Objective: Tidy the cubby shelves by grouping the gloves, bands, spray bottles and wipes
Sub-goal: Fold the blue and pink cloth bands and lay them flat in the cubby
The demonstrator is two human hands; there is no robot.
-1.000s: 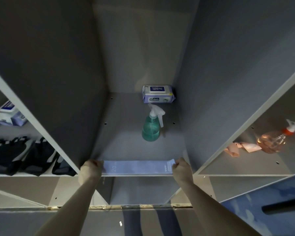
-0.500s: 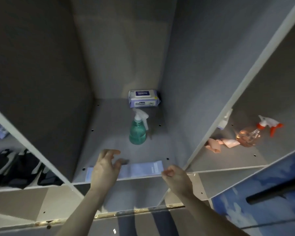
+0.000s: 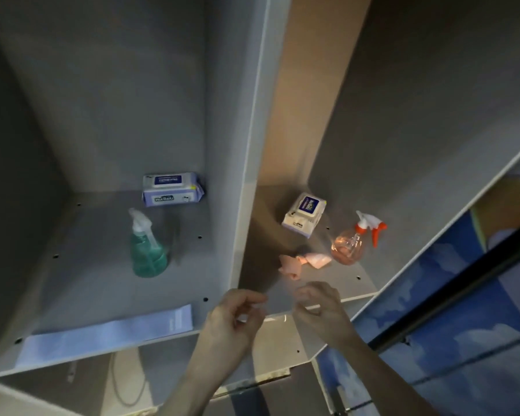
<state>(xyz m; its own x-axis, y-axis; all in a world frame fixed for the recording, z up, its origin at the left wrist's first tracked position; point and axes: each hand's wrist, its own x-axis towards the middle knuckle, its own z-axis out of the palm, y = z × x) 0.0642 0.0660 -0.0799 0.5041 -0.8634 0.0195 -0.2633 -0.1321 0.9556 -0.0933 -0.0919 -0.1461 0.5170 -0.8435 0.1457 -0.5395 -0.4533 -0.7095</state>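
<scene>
A light blue band [image 3: 102, 333] lies flat along the front edge of the left cubby. Behind it stand a green spray bottle [image 3: 146, 250] and a pack of wipes [image 3: 171, 189] at the back. In the right cubby lie a second wipes pack [image 3: 305, 213], a tipped orange spray bottle [image 3: 354, 243] and a crumpled pink band [image 3: 300, 262]. My left hand [image 3: 233, 318] and my right hand [image 3: 321, 309] hover at the front edge of the right cubby, fingers loosely curled, holding nothing. The pink band is just beyond my fingertips.
A grey upright divider [image 3: 249, 175] separates the two cubbies. A lower shelf [image 3: 276, 343] shows beneath my hands. At the right, a blue patterned surface [image 3: 463, 325] with a black bar [image 3: 463, 289] borders the unit.
Both hands let go of the blue band, left it on the left cubby's front edge, and moved right to the front of the right cubby. The view swung right.
</scene>
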